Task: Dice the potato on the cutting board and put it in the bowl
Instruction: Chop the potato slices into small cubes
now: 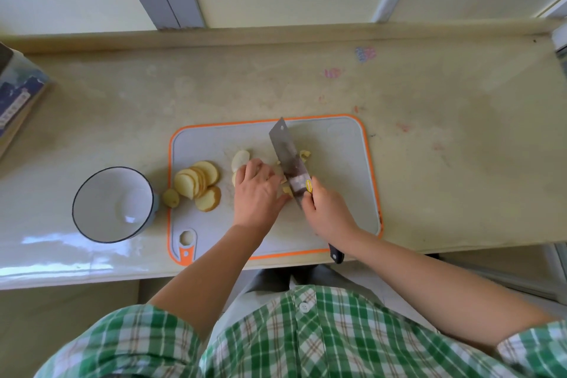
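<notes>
Pale potato slices (pixel 241 159): stiff, likely slick, pin from above; left grip (pixel 256 190) curled on them, right grip (pixel 326 212) clamped on knife (pixel 287 150) alongside.

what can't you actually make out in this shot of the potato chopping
Head view: the potato piece is mostly under the left hand.
The knife handle is mostly inside the right hand.
The yellow sticker on the blade is too small to read.
The printed box is cut off by the left edge.
</notes>
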Tool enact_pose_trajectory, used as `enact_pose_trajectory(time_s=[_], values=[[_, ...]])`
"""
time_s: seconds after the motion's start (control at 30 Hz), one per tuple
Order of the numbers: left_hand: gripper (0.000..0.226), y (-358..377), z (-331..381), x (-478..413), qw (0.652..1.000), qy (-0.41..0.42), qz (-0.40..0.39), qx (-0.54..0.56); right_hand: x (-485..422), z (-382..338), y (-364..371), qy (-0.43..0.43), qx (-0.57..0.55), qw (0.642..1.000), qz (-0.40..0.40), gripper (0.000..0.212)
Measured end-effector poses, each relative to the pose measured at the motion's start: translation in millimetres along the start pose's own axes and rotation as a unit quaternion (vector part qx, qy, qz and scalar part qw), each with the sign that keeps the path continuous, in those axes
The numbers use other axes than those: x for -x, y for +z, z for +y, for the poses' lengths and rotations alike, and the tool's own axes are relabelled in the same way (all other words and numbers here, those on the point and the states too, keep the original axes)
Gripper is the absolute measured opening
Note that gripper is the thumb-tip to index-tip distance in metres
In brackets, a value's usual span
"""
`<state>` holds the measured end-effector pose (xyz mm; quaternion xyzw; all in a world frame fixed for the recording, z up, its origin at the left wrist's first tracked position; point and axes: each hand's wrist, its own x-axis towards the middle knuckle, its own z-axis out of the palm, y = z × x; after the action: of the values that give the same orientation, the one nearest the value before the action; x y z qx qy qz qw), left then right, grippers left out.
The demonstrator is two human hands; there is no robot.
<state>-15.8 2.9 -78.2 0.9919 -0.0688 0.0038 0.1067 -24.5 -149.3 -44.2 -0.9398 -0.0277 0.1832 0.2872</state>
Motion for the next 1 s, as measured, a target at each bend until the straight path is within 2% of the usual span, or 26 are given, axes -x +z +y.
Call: enact_pose_trajectory(time_s=[0.1,0.17,0.27,0.33,0.43,0.53,0.63,0.9,1.0], values=[[0.038,-5.8,-5.9,1.1,1.0,0.007,0.013,-0.001,-6.1,1.1,-12.2,0.034,-0.071,0.997,0.024,0.013],[0.039,-10.7,-8.8,1.7,0.999,-0.016,0.036,0.006,-3.0,-2.5,-18.3,0.025,-0.096,0.995,0.008,0.011],[0.043,-16.9,-10.4,3.3,0.995,-0.074,0.064,0.021,6.2,-10.4,-8.8,-0.02,-0.067,0.997,-0.024,0.01],[0.043,-18.1,-10.6,5.7,0.994,-0.082,0.071,0.016,11.3,-11.3,2.3,-0.031,-0.041,0.998,-0.048,0.01],[0.041,-17.8,-8.5,9.0,0.995,-0.075,0.065,0.015,10.0,1.7,2.9,-0.022,-0.009,0.998,-0.049,0.016],[0.038,-18.3,-4.8,9.7,0.996,-0.076,0.051,0.022,0.6,22.2,-17.1,0.0,0.002,1.0,-0.013,0.004],[0.035,-18.5,-1.4,7.7,0.995,-0.079,0.047,0.031,-12.3,37.9,-39.1,0.035,-0.013,0.999,0.013,0.009],[0.032,-17.1,2.6,3.3,0.996,-0.073,0.038,0.035,-2.1,20.0,-22.0,-0.029,-0.047,0.997,-0.051,0.008],[0.03,-17.3,3.5,1.5,0.997,-0.069,0.017,0.041,-4.5,30.8,-26.6,-0.006,-0.041,0.998,-0.045,0.009]])
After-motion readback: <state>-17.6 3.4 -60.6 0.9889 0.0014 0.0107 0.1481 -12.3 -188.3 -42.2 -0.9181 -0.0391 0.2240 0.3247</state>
